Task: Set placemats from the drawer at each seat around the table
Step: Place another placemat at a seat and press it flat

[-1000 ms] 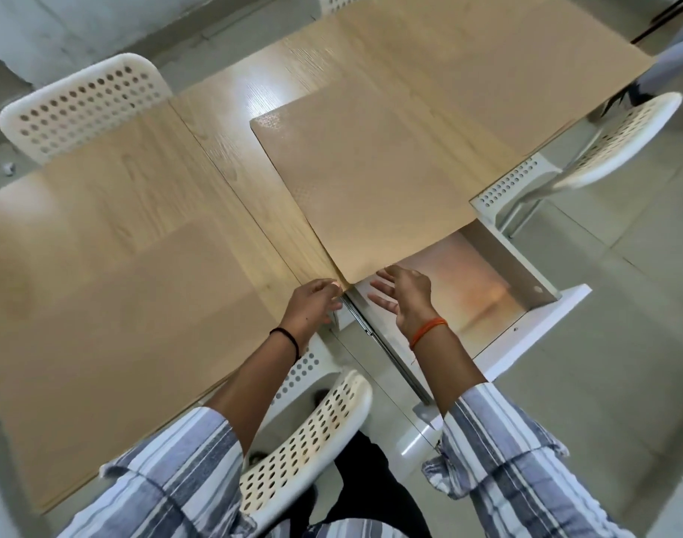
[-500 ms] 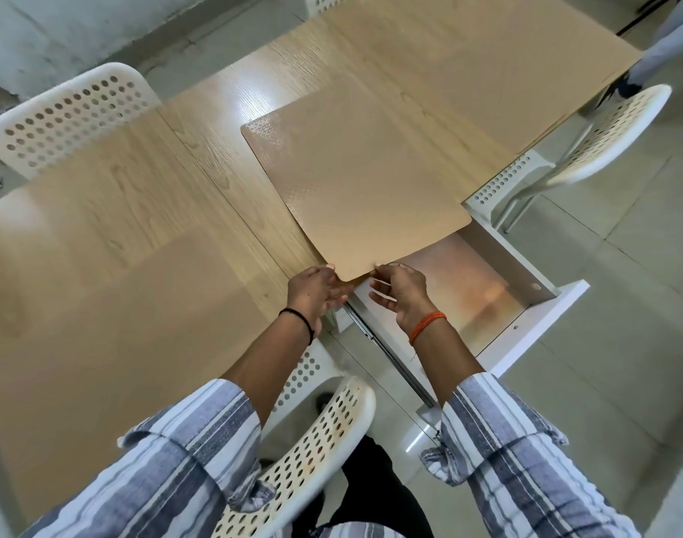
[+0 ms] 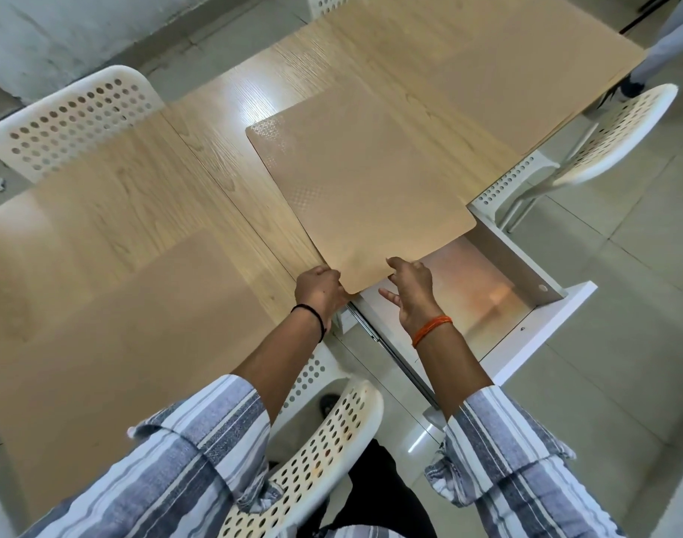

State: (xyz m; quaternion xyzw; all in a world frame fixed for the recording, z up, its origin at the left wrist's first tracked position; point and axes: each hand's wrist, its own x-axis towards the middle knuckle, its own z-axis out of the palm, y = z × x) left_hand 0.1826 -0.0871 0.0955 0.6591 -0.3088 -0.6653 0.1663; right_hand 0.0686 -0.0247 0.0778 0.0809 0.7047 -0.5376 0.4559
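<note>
The fingers [image 3: 324, 274] of the left hand [image 3: 319, 291] are curled over the near corner of a thin tan placemat with rounded corners [image 3: 365, 188], holding it at the edge. The right hand [image 3: 411, 291] is just beside that same near edge. Its fingers [image 3: 397, 264] are a bit spread and only loosely bent. One fingertip seems to touch the mat, but I cannot tell if it really holds it.

The placemat lies flat on the light wood tabletop [image 3: 215, 110]. Its near right part sticks out past the edge, over an open white drawer with a shiny metal bottom [image 3: 487, 304]. The drawer is pulled out from under the tabletop, and the right hand hangs over it.

Another tan placemat [image 3: 118, 324] lies flat on the left part of the tabletop, near the person. A third one [image 3: 487, 60] lies at the far right end.

A white plastic chair with round holes [image 3: 68, 118] stands at the far left side. Another such chair [image 3: 615, 133] stands on the right, near the drawer. A third chair [image 3: 324, 452] is right under the person's arms.

The left wrist has a thin black band [image 3: 312, 316]. The right wrist has an orange thread band [image 3: 431, 330]. Both sleeves [image 3: 507, 460] are striped grey and white. The floor [image 3: 623, 363] is pale tile.
</note>
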